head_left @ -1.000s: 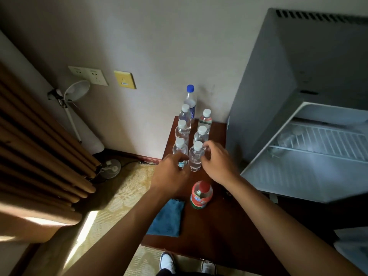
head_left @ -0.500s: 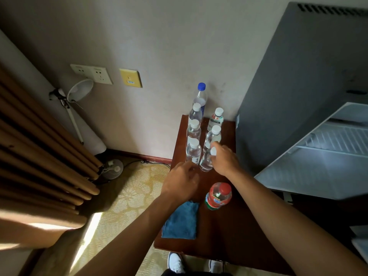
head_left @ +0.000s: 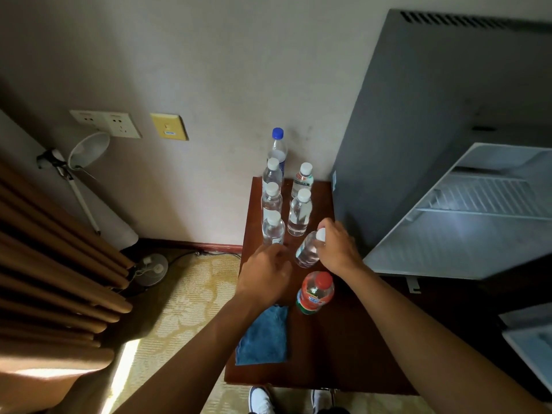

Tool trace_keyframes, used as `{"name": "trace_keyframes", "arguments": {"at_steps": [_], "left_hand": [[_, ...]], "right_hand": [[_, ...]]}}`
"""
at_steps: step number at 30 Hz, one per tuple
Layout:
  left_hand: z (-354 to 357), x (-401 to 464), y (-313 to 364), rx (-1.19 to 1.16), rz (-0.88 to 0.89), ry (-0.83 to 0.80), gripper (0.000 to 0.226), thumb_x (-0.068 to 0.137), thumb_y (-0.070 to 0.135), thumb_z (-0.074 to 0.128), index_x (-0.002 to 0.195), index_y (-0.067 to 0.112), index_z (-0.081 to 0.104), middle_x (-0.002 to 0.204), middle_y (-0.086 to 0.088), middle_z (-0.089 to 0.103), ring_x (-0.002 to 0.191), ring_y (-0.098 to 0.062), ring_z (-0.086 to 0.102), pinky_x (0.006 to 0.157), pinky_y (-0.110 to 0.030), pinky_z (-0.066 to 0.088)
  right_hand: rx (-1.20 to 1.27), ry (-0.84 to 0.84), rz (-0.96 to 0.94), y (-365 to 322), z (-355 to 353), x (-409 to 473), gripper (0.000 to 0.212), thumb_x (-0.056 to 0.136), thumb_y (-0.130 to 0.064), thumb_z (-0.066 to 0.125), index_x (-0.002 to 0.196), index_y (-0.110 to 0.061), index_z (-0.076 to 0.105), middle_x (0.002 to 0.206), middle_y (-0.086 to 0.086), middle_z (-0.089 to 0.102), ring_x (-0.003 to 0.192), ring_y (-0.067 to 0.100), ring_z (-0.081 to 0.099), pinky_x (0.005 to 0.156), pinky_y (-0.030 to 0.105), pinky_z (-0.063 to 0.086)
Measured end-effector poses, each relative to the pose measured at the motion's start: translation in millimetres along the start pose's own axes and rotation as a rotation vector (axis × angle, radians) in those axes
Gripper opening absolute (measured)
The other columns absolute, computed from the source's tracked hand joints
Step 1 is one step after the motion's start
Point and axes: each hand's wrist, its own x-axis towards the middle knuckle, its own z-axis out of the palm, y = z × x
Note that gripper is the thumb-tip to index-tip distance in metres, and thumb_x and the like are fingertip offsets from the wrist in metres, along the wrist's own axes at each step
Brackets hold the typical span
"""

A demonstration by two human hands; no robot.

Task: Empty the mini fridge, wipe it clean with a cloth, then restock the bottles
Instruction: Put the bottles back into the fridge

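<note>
Several clear water bottles with white caps [head_left: 299,212] stand in two rows on the dark wooden table [head_left: 343,348], with a taller blue-capped bottle [head_left: 277,144] behind them by the wall. My right hand [head_left: 337,249] grips the nearest right-row bottle [head_left: 307,252] by its top and holds it tilted. My left hand [head_left: 264,276] hovers just in front of the left row, fingers loosely curled, holding nothing. A red-capped bottle with a red label [head_left: 315,292] stands closer to me. A blue cloth [head_left: 264,336] lies at the table's left front. The open mini fridge [head_left: 466,228] is at the right, its wire shelf bare.
The fridge's grey side wall [head_left: 418,130] stands right beside the bottles. A white floor lamp [head_left: 86,150] leans at the wall on the left above wall sockets' level, with brown curtains [head_left: 44,264] further left. My shoes [head_left: 261,401] show below the table edge.
My right hand has closed on the nearest right-row bottle and tipped it off upright. My left hand has let go of the left-row bottle and drawn back slightly. The view has shifted left.
</note>
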Motion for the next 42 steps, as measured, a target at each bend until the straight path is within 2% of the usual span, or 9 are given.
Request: {"name": "trace_keyframes", "arguments": {"at_steps": [3,10,18,23,25,27,32,37,42], "left_hand": [[-0.1,-0.2,5.2,-0.03,0.016,0.043,0.028,0.089,0.03,0.059,0.117,0.032,0.064,0.12,0.009,0.059,0.099,-0.012,0.064,0.083,-0.032,0.053],[-2.9,2.4,29.3,-0.078,0.121,0.098,0.04,0.087,0.029,0.063,0.126,0.034,0.056,0.124,0.012,0.055,0.101,-0.008,0.063,0.082,-0.034,0.058],[18.6,2.4,75.3,-0.096,0.283,-0.022,0.058,0.083,0.03,0.072,0.135,0.031,0.047,0.13,0.006,0.052,0.112,-0.014,0.061,0.091,-0.036,0.054],[45.2,-8.0,97.2,-0.02,0.376,-0.077,0.075,0.079,0.05,0.068,0.142,0.025,0.037,0.132,0.003,0.051,0.112,-0.019,0.058,0.088,-0.039,0.052],[53.7,-13.7,106.3,-0.021,0.413,-0.1,0.073,0.075,0.06,0.058,0.136,0.025,0.041,0.124,0.005,0.055,0.106,-0.017,0.059,0.084,-0.04,0.052],[61.2,-18.0,113.5,-0.036,0.412,-0.112,0.058,0.075,0.055,0.064,0.124,0.028,0.047,0.111,0.009,0.058,0.096,-0.014,0.06,0.081,-0.04,0.051],[82.5,-23.6,131.0,-0.036,0.409,-0.085,0.047,0.074,0.049,0.077,0.11,0.036,0.051,0.101,0.02,0.06,0.086,-0.001,0.059,0.07,-0.022,0.042],[107.0,-26.1,146.9,-0.014,0.416,-0.03,0.042,0.072,0.049,0.078,0.098,0.039,0.047,0.086,0.023,0.055,0.077,0.003,0.054,0.065,-0.01,0.035],[124.9,-25.1,162.5,-0.057,0.375,-0.065,0.048,0.071,0.039,0.083,0.112,0.028,0.06,0.094,0.018,0.069,0.081,0.004,0.065,0.067,-0.01,0.046]], "right_hand": [[-0.069,0.065,-0.059,-1.7,-8.5,-12.0,0.029,0.097,-0.027,0.058,0.123,-0.018,0.049,0.124,0.006,0.048,0.109,0.028,0.057,0.075,0.026,0.039],[-0.024,0.262,-0.183,-3.3,-58.4,-36.0,0.025,0.095,-0.029,0.06,0.114,-0.014,0.053,0.114,0.007,0.053,0.097,0.03,0.062,0.073,0.03,0.04],[0.027,0.364,-0.245,2.2,-111.3,-83.6,0.024,0.089,-0.027,0.067,0.107,-0.015,0.057,0.107,0.003,0.055,0.09,0.025,0.06,0.074,0.031,0.042],[0.164,0.366,-0.19,20.2,-128.6,-107.8,0.022,0.086,-0.028,0.069,0.102,-0.019,0.058,0.103,-0.004,0.058,0.09,0.02,0.058,0.079,0.039,0.048],[0.228,0.381,-0.172,30.2,-131.1,-115.0,0.021,0.084,-0.027,0.07,0.1,-0.02,0.058,0.101,-0.007,0.059,0.089,0.018,0.058,0.079,0.039,0.049],[0.259,0.394,-0.163,41.6,-132.1,-120.3,0.022,0.082,-0.028,0.072,0.098,-0.022,0.058,0.1,-0.01,0.059,0.087,0.015,0.059,0.076,0.038,0.051],[0.397,0.421,-0.18,76.1,-141.7,-126.5,0.027,0.077,-0.03,0.077,0.098,-0.027,0.059,0.096,-0.015,0.061,0.083,0.005,0.06,0.07,0.032,0.053],[0.492,0.332,-0.148,111.7,-145.8,-123.2,0.04,0.075,-0.037,0.077,0.11,-0.033,0.059,0.103,-0.021,0.059,0.093,-0.002,0.056,0.077,0.023,0.051],[0.801,0.091,-0.025,143.8,-141.8,-121.0,0.047,0.076,-0.038,0.08,0.117,-0.039,0.057,0.103,-0.023,0.062,0.099,-0.006,0.058,0.085,0.025,0.052]]}}
